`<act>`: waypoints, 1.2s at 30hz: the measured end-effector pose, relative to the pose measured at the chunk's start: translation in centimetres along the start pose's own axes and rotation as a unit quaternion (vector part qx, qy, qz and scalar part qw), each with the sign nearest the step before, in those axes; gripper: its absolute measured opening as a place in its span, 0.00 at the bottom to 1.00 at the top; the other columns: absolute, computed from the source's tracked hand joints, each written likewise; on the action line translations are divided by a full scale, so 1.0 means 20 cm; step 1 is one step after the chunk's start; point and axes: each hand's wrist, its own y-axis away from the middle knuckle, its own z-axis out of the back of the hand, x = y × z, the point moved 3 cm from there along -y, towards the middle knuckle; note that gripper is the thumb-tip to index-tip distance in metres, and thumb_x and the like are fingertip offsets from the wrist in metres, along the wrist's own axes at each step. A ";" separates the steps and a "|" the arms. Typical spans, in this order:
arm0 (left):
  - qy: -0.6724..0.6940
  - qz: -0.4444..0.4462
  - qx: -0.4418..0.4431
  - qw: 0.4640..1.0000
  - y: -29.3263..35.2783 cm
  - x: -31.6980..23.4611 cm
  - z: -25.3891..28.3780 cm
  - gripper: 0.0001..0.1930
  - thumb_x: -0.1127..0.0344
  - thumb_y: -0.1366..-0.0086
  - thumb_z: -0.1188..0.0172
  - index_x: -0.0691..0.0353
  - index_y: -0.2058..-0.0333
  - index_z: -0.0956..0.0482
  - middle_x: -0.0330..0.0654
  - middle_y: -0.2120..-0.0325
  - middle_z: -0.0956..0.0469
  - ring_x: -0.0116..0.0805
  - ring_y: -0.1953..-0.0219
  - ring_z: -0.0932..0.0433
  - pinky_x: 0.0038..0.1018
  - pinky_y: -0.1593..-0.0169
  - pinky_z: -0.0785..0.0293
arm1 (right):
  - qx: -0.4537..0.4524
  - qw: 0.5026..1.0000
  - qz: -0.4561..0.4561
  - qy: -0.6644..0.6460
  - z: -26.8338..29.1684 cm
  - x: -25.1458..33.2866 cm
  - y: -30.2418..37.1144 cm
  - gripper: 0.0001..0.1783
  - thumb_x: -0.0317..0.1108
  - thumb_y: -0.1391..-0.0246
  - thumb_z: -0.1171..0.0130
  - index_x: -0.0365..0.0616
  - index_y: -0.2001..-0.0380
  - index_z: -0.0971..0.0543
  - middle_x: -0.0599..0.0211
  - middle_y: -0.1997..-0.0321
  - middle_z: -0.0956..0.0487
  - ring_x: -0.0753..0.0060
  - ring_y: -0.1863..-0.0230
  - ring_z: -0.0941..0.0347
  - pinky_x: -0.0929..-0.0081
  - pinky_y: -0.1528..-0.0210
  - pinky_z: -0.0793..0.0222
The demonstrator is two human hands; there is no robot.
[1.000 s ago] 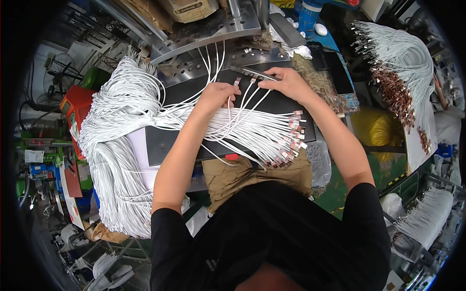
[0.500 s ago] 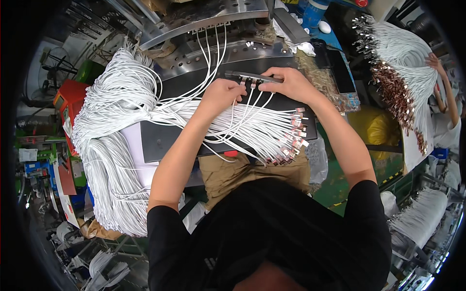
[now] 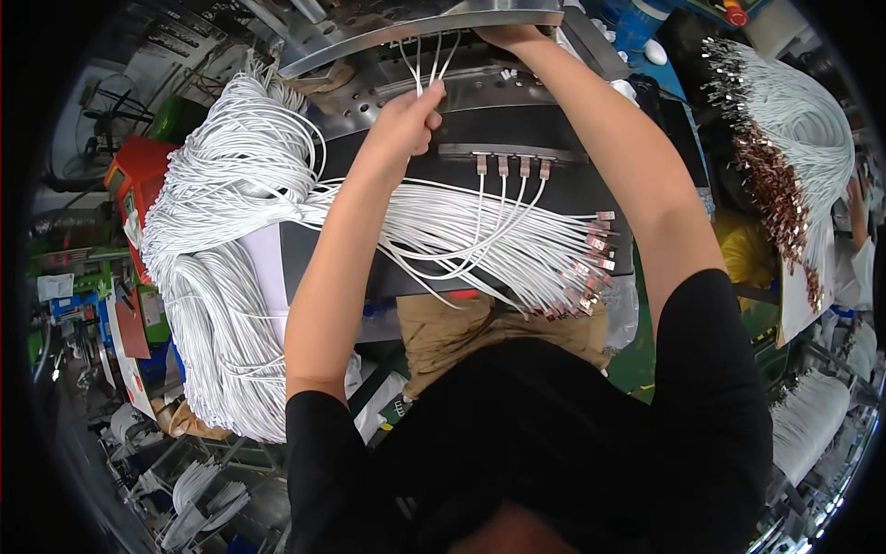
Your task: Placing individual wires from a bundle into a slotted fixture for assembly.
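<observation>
My left hand [image 3: 406, 122] is closed around several white cables [image 3: 436, 65] that run up under the curved metal plate [image 3: 369, 44] of a machine. Up at the right end of that plate is my right hand [image 3: 510, 35], partly behind the edge with its fingers hidden. Nearer me, a slim dark metal bar [image 3: 563, 154] lies on the black board [image 3: 318, 152], untouched by either hand. Several plug-ended white cables [image 3: 503, 189] are lined up along it. Across the board spreads a bundle of white cables [image 3: 461, 231], its plugs [image 3: 591, 277] pointing right.
A thick heap of white cables [image 3: 221, 166] hangs at the left beside a red machine [image 3: 129, 180]. On the right stands another large cable bundle [image 3: 794, 120], with another person's arm [image 3: 858, 212] by it. A blue container [image 3: 639, 23] sits at the far right.
Both hands have left the metal bar and moved away from me: the left to the cables under the machine plate, the right to the plate's right end. The bar with plugs now lies on the board.
</observation>
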 end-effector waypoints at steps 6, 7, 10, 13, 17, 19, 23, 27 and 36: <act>-0.243 -0.182 0.005 0.953 0.38 -0.20 0.02 0.18 0.51 0.29 0.44 0.62 0.56 0.19 0.30 0.77 0.30 0.18 0.75 0.34 0.20 0.70 0.40 | 0.039 0.998 0.008 0.055 0.07 -0.01 -0.04 0.13 0.40 0.40 0.44 0.42 0.59 0.21 0.54 0.60 0.21 0.53 0.56 0.25 0.59 0.54 0.28; -0.266 -0.267 0.010 0.926 0.47 -0.24 0.11 0.18 0.50 0.30 0.43 0.59 0.58 0.18 0.31 0.78 0.28 0.19 0.74 0.31 0.21 0.69 0.36 | 0.044 0.998 0.006 0.049 0.08 0.00 -0.05 0.13 0.40 0.40 0.44 0.42 0.59 0.21 0.54 0.60 0.21 0.53 0.56 0.25 0.59 0.54 0.28; -0.214 -0.414 -0.300 0.832 0.61 -0.42 0.62 0.17 0.55 0.26 0.48 0.62 0.61 0.18 0.33 0.75 0.23 0.21 0.73 0.29 0.23 0.68 0.33 | 0.049 0.998 0.001 0.033 0.09 0.07 -0.02 0.13 0.40 0.40 0.43 0.43 0.59 0.20 0.56 0.60 0.21 0.54 0.56 0.25 0.59 0.54 0.29; -0.223 -0.336 -0.430 0.808 0.70 -0.46 0.99 0.21 0.52 0.25 0.51 0.64 0.63 0.18 0.38 0.76 0.21 0.25 0.74 0.27 0.25 0.68 0.31 | 0.060 0.998 -0.013 -0.001 0.14 0.15 0.08 0.13 0.41 0.41 0.42 0.44 0.59 0.20 0.57 0.60 0.21 0.55 0.56 0.26 0.59 0.54 0.29; -0.521 0.031 -0.427 0.739 0.70 -0.23 0.74 0.24 0.50 0.26 0.54 0.67 0.62 0.17 0.49 0.76 0.20 0.39 0.72 0.21 0.32 0.62 0.26 | 0.140 0.988 -0.045 0.038 0.31 0.25 0.43 0.17 0.44 0.42 0.40 0.48 0.54 0.19 0.57 0.58 0.22 0.50 0.53 0.28 0.58 0.51 0.32; -0.435 -0.311 -0.205 0.820 0.68 -0.05 0.26 0.15 0.58 0.30 0.47 0.65 0.63 0.19 0.47 0.70 0.20 0.44 0.65 0.21 0.35 0.59 0.25 | 0.152 0.977 0.018 0.152 0.40 0.32 0.57 0.17 0.45 0.42 0.39 0.49 0.53 0.19 0.59 0.58 0.22 0.51 0.53 0.28 0.58 0.52 0.33; -0.474 -0.466 -0.023 0.747 0.64 0.20 -0.36 0.10 0.63 0.40 0.36 0.61 0.63 0.19 0.44 0.65 0.22 0.42 0.61 0.22 0.36 0.56 0.24 | 0.173 0.980 0.010 0.097 0.70 0.38 0.76 0.16 0.43 0.42 0.38 0.51 0.53 0.19 0.61 0.63 0.24 0.54 0.54 0.30 0.62 0.50 0.35; -0.481 -0.487 -0.033 0.728 0.59 0.16 -0.51 0.09 0.64 0.40 0.35 0.61 0.64 0.21 0.44 0.66 0.22 0.43 0.62 0.23 0.35 0.57 0.25 | 0.291 0.956 -0.019 0.037 0.81 0.43 0.87 0.14 0.38 0.41 0.39 0.48 0.53 0.19 0.61 0.64 0.25 0.55 0.54 0.29 0.65 0.49 0.35; -0.550 -0.379 -0.125 0.734 0.49 0.05 -0.33 0.11 0.62 0.37 0.37 0.62 0.74 0.24 0.43 0.75 0.25 0.43 0.68 0.23 0.36 0.67 0.27 | 0.118 0.985 -0.058 -0.107 0.36 0.19 0.53 0.16 0.40 0.37 0.43 0.41 0.54 0.20 0.55 0.60 0.23 0.54 0.55 0.25 0.65 0.50 0.32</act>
